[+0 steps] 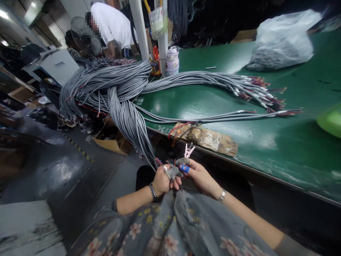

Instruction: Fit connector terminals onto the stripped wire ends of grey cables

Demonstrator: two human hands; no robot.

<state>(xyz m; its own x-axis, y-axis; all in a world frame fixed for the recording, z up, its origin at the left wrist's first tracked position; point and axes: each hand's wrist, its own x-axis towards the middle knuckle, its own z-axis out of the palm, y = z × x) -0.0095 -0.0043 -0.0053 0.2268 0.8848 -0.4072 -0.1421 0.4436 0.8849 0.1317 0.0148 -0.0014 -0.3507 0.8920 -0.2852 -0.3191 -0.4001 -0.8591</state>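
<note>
The grey cable bundle (130, 122) is draped over the table edge (269, 170), its long axis slanted down to the left hand (162, 180), in whose curled fingers a cable end (165, 168) is held; the coloured wires (170, 162) are fanned up and rightward; beside them, thumb and finger of the right hand (199, 177) (the thumb blue-wrapped) are nearly joined, though whether a wire is pinched cannot be told; a dark gap is left between right forearm (253, 218) and table.

small fan of thin coloured wires (171, 162)
</note>
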